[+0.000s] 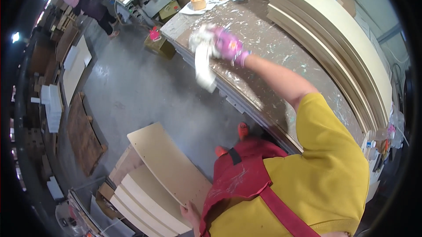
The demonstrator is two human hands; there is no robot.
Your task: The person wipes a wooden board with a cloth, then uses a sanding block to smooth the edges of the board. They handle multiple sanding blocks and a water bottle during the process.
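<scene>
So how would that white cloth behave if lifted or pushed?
The white cloth is probably floppy, since a loose strip hangs from its crumpled bunch. It seems light, as the gloved right hand alone holds it. Being so uneven, it likely wouldn't roll.

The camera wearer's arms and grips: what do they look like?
The right grip wears a pink-purple glove with a small, blurry mark on its back. The right arm has a short yellow sleeve; the forearm is bare. The left grip has no glove; any left sleeve is out of sight.

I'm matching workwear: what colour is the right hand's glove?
The glove is pinkish purple, best seen in the head view.
</scene>
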